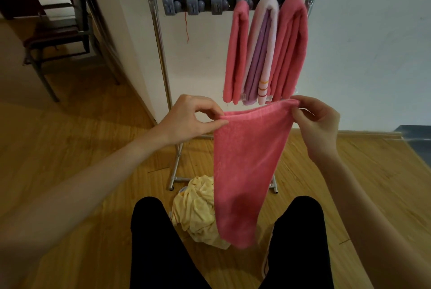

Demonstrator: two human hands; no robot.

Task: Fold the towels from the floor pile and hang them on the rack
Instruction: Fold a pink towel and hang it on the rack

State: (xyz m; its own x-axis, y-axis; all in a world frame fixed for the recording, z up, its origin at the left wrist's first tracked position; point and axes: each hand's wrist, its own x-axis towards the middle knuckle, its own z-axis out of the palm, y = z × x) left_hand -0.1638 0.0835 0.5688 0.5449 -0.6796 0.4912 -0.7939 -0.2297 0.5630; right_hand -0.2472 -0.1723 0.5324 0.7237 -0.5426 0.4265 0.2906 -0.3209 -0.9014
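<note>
A pink towel (245, 167) hangs folded lengthwise in front of me, its lower end reaching down between my knees. My left hand (189, 118) pinches its top left corner and my right hand (317, 123) pinches its top right corner. Behind it stands the metal rack (158, 38) with a grey clip bar (193, 5). Three folded towels hang at the bar's right end: a pink one (235, 55), a pale pink and purple one (261, 55) and another pink one (291, 48). On the floor lies a crumpled yellow towel (196, 214), partly hidden by the held towel.
A dark metal chair (63, 31) stands at the left beside a white wall corner (126, 38). A blue-grey object (417, 141) sits at the right edge. My legs in black trousers (158, 246) frame the pile on the wooden floor (70, 148).
</note>
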